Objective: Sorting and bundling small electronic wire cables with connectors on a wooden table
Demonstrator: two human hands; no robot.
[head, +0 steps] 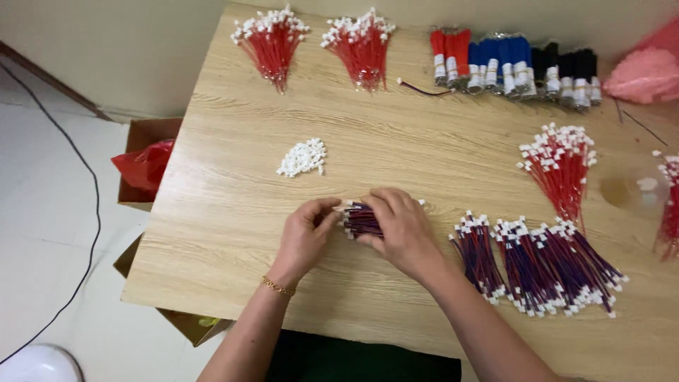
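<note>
On my feed I see a wooden worktop (233, 212) with two red wire bundles (271, 42) at the far edge, a white connector pile (303, 157), taped marker-like bundles (516, 64), pink bag (645, 74), and cardboard box (145, 163) on the floor.

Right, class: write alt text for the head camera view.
Left hand and right hand grip a small bundle of purple and red wires on a wooden table. A pile of white connectors lies beyond; more wire bundles sit right.
</note>
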